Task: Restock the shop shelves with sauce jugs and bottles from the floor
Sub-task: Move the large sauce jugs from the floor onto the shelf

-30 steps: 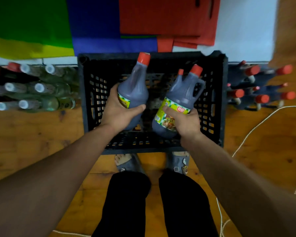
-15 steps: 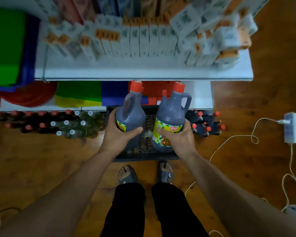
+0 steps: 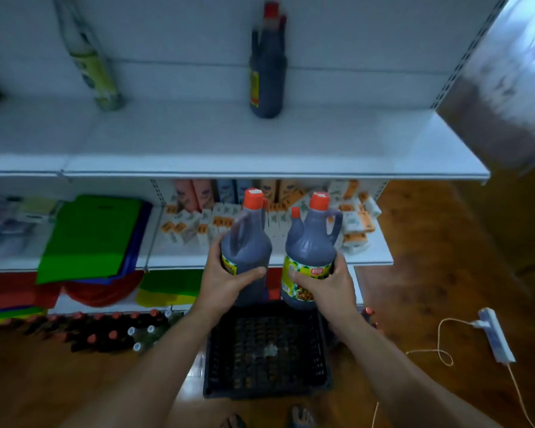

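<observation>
My left hand [image 3: 226, 281] grips a dark sauce jug [image 3: 247, 242] with an orange cap around its lower body. My right hand [image 3: 325, 284] grips a second dark jug [image 3: 311, 245] with an orange cap and a yellow-green label. Both jugs are upright, side by side, in front of the middle shelf. Above them the white upper shelf [image 3: 229, 143] carries one dark sauce bottle [image 3: 267, 72] and a green-labelled bottle [image 3: 93, 60]. Below my hands the black plastic crate [image 3: 266, 350] sits on the floor.
Rows of sauce bottles [image 3: 105, 332] lie on the wooden floor left of the crate. The middle shelf holds small boxes [image 3: 198, 223] and folded coloured bags [image 3: 90, 236]. A white power strip [image 3: 494, 338] and cable lie on the floor at right.
Both hands have lifted the two jugs out of the crate and up to the height of the middle shelf. My view has tilted up, so the upper shelf now shows.
</observation>
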Available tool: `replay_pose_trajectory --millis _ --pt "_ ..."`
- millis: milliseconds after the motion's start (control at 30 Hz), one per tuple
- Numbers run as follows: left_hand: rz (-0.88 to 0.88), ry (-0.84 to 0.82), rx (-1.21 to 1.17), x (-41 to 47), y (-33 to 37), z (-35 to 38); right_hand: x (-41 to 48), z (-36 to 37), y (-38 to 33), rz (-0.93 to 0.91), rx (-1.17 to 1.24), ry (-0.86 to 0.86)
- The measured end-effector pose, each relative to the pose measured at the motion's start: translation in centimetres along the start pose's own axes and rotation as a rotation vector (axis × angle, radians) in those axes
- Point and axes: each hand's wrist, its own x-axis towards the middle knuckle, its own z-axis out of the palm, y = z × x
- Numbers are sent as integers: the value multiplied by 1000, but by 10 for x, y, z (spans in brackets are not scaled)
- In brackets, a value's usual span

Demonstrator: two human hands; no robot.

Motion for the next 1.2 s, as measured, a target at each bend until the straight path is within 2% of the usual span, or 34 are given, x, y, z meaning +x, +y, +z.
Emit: replay_pose_trajectory --millis 333,533,800,967,1200 --pt "207 -94 -76 23 114 -20 -9 0 -110 -244 26 87" --pt "243 -90 -82 53 153 -24 12 -8 -156 -306 63 83" --pt "206 78 -123 120 160 -24 85 -7 -177 -269 110 106" --pt "200 122 -91 162 149 -19 132 2 -184 -245 89 116" --pt "246 179 -88 218 138 -11 180 14 -202 -238 184 20"
